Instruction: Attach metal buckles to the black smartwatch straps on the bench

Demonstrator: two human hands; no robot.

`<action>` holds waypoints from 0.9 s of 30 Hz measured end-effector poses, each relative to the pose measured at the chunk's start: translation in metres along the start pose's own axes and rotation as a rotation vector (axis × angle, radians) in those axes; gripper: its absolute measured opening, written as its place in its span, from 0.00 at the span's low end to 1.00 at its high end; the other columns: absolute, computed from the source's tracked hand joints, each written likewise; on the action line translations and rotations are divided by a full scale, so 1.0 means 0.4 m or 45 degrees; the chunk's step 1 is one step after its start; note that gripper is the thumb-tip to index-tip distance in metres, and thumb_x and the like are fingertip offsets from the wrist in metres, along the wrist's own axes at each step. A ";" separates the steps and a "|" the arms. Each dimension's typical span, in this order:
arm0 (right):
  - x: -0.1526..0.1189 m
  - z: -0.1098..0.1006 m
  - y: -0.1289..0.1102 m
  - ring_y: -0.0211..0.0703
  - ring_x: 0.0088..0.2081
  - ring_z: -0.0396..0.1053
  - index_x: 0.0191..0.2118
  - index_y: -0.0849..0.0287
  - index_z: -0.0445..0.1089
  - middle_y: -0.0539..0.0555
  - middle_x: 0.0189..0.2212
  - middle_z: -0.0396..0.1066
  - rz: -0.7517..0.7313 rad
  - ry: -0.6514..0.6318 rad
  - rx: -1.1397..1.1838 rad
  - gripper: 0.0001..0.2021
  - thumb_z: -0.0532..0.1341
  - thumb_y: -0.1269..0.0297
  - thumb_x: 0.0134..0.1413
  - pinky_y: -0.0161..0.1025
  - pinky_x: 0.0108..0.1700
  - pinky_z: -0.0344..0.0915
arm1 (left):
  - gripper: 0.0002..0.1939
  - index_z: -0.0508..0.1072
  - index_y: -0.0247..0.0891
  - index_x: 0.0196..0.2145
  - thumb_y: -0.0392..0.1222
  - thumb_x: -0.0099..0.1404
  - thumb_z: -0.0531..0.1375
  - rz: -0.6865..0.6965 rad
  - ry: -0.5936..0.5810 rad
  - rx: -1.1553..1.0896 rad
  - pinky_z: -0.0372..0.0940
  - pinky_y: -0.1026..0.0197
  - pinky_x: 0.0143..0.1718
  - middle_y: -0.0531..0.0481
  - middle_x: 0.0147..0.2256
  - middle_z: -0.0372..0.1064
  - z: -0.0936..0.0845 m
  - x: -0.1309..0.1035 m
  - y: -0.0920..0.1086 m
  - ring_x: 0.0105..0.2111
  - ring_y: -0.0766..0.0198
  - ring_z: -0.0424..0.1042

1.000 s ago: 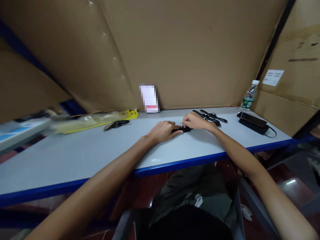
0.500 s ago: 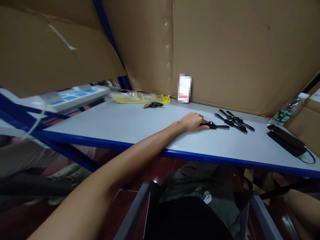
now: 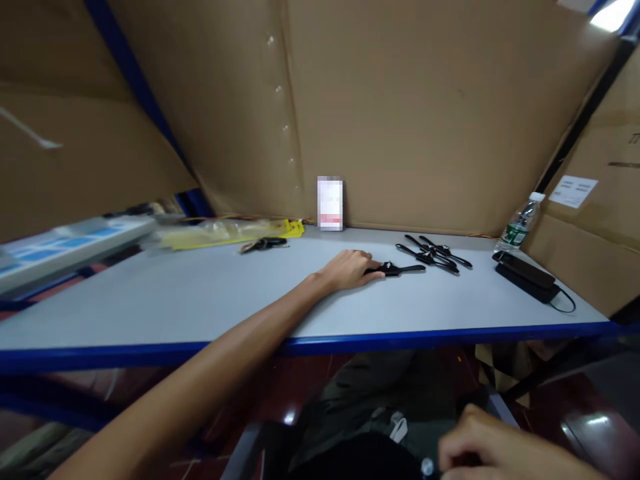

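Observation:
My left hand [image 3: 350, 269] rests on the table with its fingers closed round the left handle of a black spokeshave [image 3: 393, 269]. The spokeshave's middle and right handle stick out past my thumb and lie flat on the tabletop. Just to the right, several more black spokeshaves [image 3: 431, 256] lie crossed over one another. Low at the right, over my lap, my right hand [image 3: 483, 443] is curled closed; whatever its fingers hold, if anything, is hidden. A small shiny round thing [image 3: 427, 467] shows beside its fingertips.
The grey table [image 3: 200, 310] has a blue front edge. Keys [image 3: 264, 245] and yellow-edged plastic packaging [image 3: 225, 233] lie at the left. A phone-like upright card [image 3: 330, 205] leans on the cardboard wall [image 3: 400, 120]. A bottle [image 3: 520, 223] and black case [image 3: 525, 277] are at the right.
The view has swung to the right, so the table things sit further left. My right hand has come into view at the bottom right. My left hand stays on the same spokeshave.

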State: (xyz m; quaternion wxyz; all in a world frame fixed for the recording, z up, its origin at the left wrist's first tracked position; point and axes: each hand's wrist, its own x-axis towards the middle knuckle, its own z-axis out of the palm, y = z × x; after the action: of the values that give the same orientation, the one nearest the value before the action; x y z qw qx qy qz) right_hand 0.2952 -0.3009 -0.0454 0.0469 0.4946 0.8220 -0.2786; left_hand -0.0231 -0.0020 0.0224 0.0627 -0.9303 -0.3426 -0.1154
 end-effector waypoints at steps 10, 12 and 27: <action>0.370 -0.428 -0.117 0.49 0.38 0.74 0.41 0.57 0.79 0.62 0.37 0.79 -0.084 0.804 -0.335 0.16 0.53 0.61 0.71 0.41 0.38 0.56 | 0.28 0.79 0.41 0.53 0.59 0.78 0.46 0.011 -0.043 0.115 0.58 0.59 0.34 0.43 0.37 0.75 0.002 -0.002 0.000 0.36 0.58 0.73; 0.462 -0.503 -0.091 0.49 0.39 0.74 0.42 0.58 0.80 0.62 0.39 0.80 -0.054 0.868 -0.358 0.14 0.56 0.64 0.68 0.40 0.37 0.55 | 0.28 0.79 0.40 0.54 0.58 0.78 0.45 0.022 -0.062 0.149 0.59 0.59 0.34 0.43 0.38 0.74 -0.003 -0.002 0.006 0.37 0.57 0.73; 0.585 -0.522 -0.007 0.43 0.37 0.72 0.49 0.52 0.81 0.54 0.39 0.80 -0.232 0.653 -0.190 0.14 0.64 0.61 0.61 0.37 0.36 0.57 | 0.25 0.79 0.40 0.51 0.54 0.79 0.46 0.030 -0.055 0.167 0.62 0.58 0.35 0.42 0.39 0.73 -0.005 0.001 0.009 0.38 0.55 0.74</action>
State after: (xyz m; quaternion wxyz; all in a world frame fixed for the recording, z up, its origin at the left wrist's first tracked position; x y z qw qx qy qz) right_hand 0.2156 -0.0125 0.0486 -0.1516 0.4680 0.8664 -0.0862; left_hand -0.0209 -0.0050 0.0243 0.1177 -0.9304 -0.3396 -0.0719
